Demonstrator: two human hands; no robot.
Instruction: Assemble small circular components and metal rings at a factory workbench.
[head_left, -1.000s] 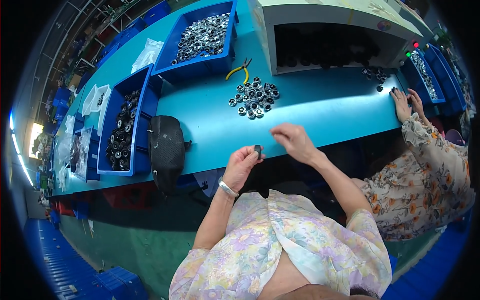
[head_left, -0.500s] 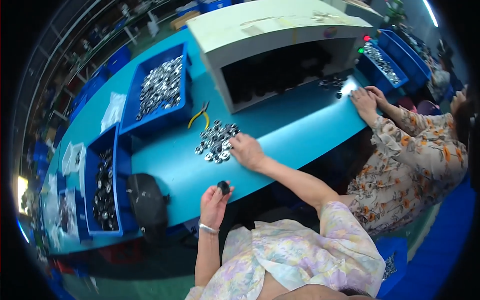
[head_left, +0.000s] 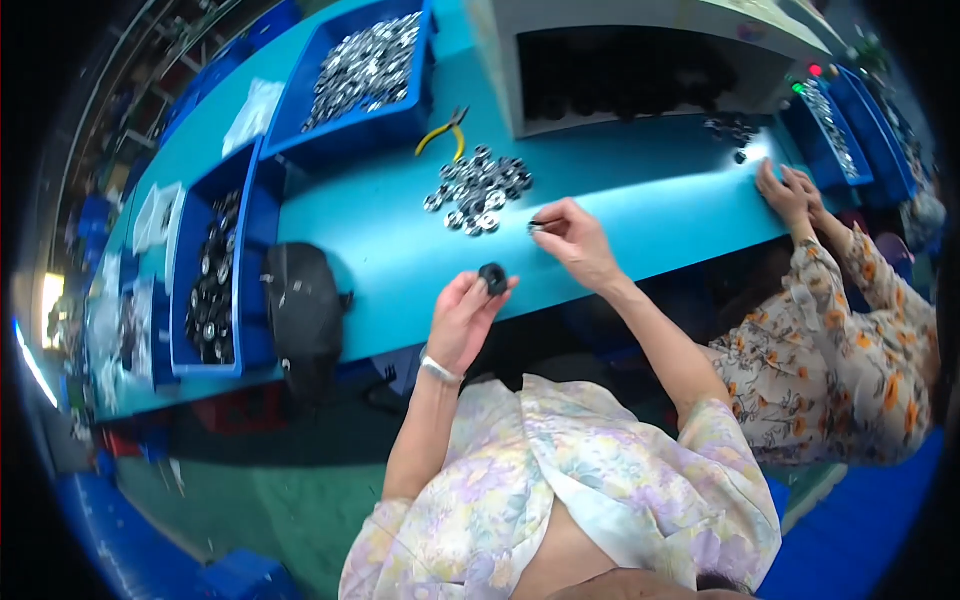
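My left hand (head_left: 462, 322), with a band at its wrist, grips a black round part (head_left: 492, 279) that looks like a small wheel with a hole in its middle. To its right, just above the table, my right hand (head_left: 582, 248) pinches a small dark and silvery piece (head_left: 536, 226); its exact kind is too small to tell. Beyond both hands lies a loose heap of shiny round metal parts (head_left: 480, 190) with dark centres. Yellow-handled pliers (head_left: 445, 135) rest on the table behind that heap.
Blue bins stand leftward: one of metal parts (head_left: 365, 70), one of black wheel-like parts (head_left: 212, 280). A black bag (head_left: 303, 310) sits at the teal table's (head_left: 370, 215) near edge. A pale box-like housing (head_left: 500, 70) stands behind. At right, a person's hands (head_left: 790, 195) touch the table.
My right hand has come away from the metal heap, now with a small piece between its fingers. My left hand has risen toward it with the black part. The view has shifted.
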